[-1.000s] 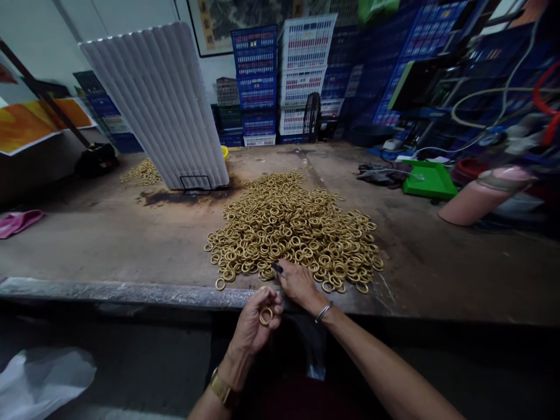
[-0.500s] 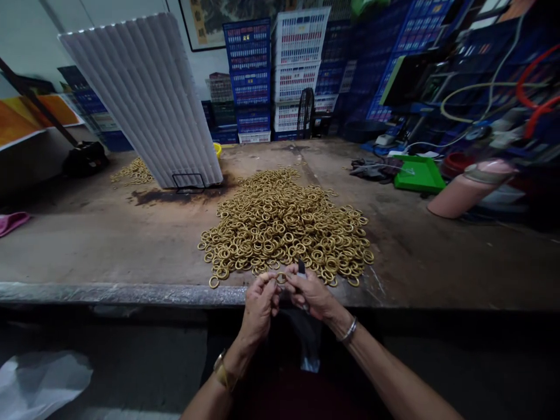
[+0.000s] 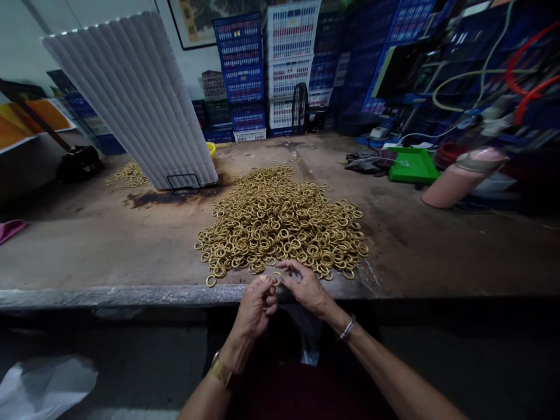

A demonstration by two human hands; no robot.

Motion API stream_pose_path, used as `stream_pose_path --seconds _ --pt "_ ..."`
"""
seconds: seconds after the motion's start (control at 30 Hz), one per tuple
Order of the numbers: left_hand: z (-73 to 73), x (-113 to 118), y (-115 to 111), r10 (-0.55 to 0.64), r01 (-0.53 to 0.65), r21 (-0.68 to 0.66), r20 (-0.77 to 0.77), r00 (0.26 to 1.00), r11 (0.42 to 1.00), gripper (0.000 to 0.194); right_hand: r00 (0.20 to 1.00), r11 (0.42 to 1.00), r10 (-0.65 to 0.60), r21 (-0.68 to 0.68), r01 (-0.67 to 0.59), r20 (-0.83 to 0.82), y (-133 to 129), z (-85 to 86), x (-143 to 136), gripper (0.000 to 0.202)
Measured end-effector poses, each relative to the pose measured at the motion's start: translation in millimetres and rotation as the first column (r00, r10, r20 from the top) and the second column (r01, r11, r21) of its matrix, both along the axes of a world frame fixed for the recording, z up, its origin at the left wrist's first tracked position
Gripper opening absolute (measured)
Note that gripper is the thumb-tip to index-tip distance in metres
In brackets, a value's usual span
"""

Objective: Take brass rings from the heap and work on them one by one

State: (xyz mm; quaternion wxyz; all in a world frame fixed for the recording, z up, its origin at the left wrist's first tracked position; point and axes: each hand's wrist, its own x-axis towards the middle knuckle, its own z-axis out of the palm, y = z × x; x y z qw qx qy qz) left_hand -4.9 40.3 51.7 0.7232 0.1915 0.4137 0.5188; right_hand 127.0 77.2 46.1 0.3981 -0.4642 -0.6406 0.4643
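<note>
My left hand [image 3: 256,303] pinches one brass-coloured ring [image 3: 277,279] at the front edge of the table. Facing it, my right hand [image 3: 308,289] is half curled, its thumb and forefinger at the ring's right side. Whether they touch the ring I cannot make out. A thin dark strip shows between those fingers; the rest of what this hand holds, if anything, is hidden. Just beyond both hands spreads a large heap of similar rings [image 3: 280,216], with a few loose ones along its near side.
A ribbed white panel [image 3: 135,99] leans in a black wire stand [image 3: 184,182] at the left, a smaller ring pile [image 3: 126,175] beside it. On the right are a green tray [image 3: 413,164] and a pink bottle [image 3: 459,181]. Stacked crates [image 3: 291,76] stand behind the table [image 3: 109,245].
My right hand has turned and its forefinger has stretched out to the left. The black-ended tool that stood up from it is no longer visible. The ring stays in my left hand.
</note>
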Motion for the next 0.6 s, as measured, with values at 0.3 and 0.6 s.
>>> stream_pose_path --seconds 0.3,0.6 --pt "0.6 -1.8 0.8 0.012 0.059 -0.268 0.257 0.966 0.961 0.007 0.997 0.996 0.083 0.034 -0.082 -0.008 -7.4 5.1 -5.3 0.019" --pt "-3.5 8.8 -6.4 0.053 -0.046 -0.061 0.112 0.992 0.997 0.023 0.999 0.999 -0.030 -0.023 0.029 -0.026 -6.6 -3.7 -6.9 0.016"
